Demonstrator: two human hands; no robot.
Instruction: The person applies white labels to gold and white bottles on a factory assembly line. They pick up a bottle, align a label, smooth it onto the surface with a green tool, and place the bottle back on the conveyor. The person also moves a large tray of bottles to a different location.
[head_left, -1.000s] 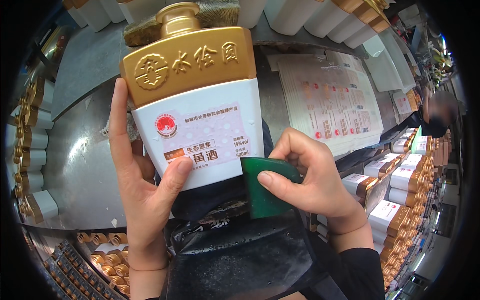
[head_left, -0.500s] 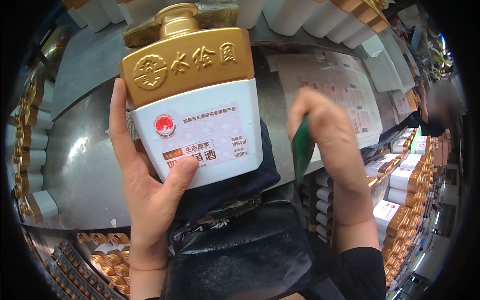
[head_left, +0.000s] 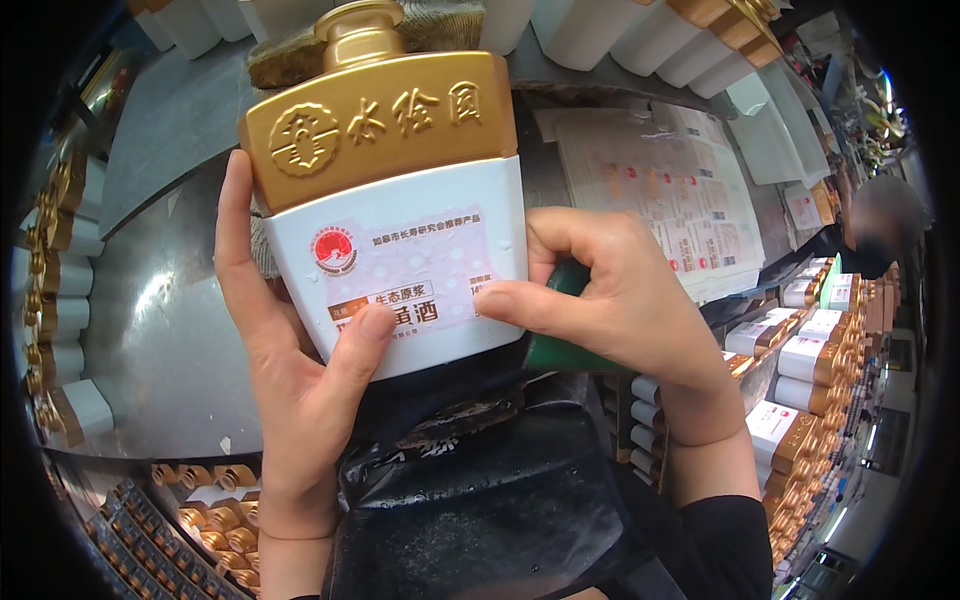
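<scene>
1 grey bench (head_left: 160, 340), pt blocked by gold/white bottle (head_left: 390, 190) held in front at centre, tilted slightly. Below gold shoulder: label (head_left: 400, 235), pt hid by both thumbs. Gripped in L hand (head_left: 295, 360), w/ most fingers unseen behind. In curled R hand (head_left: 620, 290), w/ thumb touching label's R edge: green piece (head_left: 565, 352), mostly covered.

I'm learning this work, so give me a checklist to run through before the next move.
1. Left hand supporting bottle: ok, thumb on the front, fingers along its left side.
2. Green tool in right hand: ok, partly hidden by it.
3. Label clear of thumbs: not ok, both overlap it.
4. Label edges fully stuck: cannot tell.
5. Sheets clear of the bottle: ok, they lie to its right.
</scene>
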